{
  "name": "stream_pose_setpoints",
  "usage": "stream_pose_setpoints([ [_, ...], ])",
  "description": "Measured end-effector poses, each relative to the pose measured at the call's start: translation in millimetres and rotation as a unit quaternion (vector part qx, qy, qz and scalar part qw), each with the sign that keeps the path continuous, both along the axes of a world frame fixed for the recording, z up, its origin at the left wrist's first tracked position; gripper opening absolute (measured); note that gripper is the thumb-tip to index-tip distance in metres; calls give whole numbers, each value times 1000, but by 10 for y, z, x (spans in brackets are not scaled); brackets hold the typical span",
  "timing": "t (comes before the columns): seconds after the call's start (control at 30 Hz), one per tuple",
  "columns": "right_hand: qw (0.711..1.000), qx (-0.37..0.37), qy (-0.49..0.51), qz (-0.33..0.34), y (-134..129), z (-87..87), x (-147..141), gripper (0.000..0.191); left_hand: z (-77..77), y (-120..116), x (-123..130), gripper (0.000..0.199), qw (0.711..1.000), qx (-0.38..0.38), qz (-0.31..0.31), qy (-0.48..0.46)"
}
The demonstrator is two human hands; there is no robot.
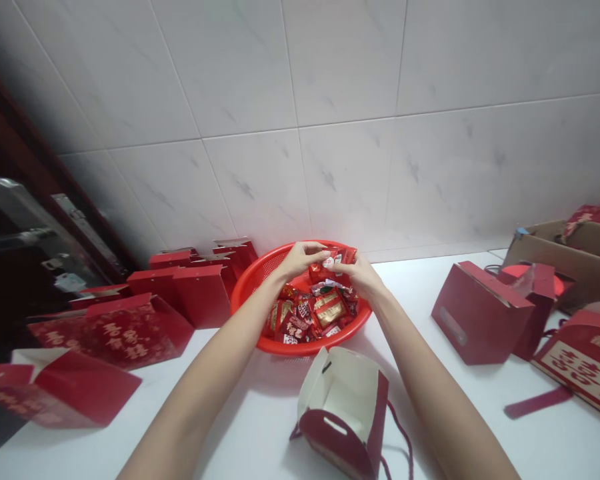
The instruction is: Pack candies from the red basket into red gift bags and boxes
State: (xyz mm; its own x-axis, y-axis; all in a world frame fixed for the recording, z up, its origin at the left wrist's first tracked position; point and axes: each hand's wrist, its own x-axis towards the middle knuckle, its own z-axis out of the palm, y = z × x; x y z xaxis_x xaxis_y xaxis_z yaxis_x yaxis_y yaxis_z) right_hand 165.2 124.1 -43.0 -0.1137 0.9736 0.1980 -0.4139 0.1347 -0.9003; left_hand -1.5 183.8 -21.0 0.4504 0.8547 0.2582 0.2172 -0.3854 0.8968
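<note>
Both hands are over the far part of a red plastic basket (266, 345). My left hand (300, 260) pinches the left side of a small red wrapped candy packet (332, 260). My right hand (363, 275) grips the same packet from the right, its thumb across the front. Below them the basket holds several other wrapped candies (303, 317), red and gold. Between my forearms, in front of the basket, stands an open red gift box (345, 387) with a white inside and a dark red cord. What lies behind the packet is hidden.
Several red gift boxes (130, 327) crowd the left side. More red boxes (480, 313) stand at right beside a cardboard carton (545, 250); a dark red strip (539, 403) lies near them. A tiled wall (350, 180) rises behind the white table (415, 267). A door handle (15, 207) shows far left.
</note>
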Motion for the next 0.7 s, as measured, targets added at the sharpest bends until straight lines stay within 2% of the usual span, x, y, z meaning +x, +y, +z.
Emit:
stream_pose_setpoints([
  [0.17, 1000, 17, -3, -5, 6, -3, -2, 43, 4, -14, 76, 53, 1000, 9, -7, -22],
  [0.23, 1000, 18, 8, -16, 23, -6, -3, 44, -10, 13, 89, 48, 999, 11, 14, -37],
  [0.3, 999, 16, 28, -44, 48, -13, 1, 42, -34, 37, 87, 40, 998, 4, 61, -34],
  [0.37, 995, 3, 43, -93, 74, -24, 8, 38, -64, 45, 73, 31, 996, -15, 85, 16],
  [0.47, 987, -16, 37, -156, 100, -42, 14, 37, -94, 36, 37, 25, 990, -26, 23, 134],
  [0.53, 985, -20, 30, -169, 109, -50, 11, 40, -96, 38, 11, 28, 984, -29, -19, 174],
  [0.63, 982, -22, 38, -184, 121, -47, 8, 39, -95, 46, -6, 37, 975, -83, -2, 205],
  [0.7, 978, -20, 51, -201, 131, -40, 11, 36, -119, 23, 23, 39, 961, -98, 4, 259],
])
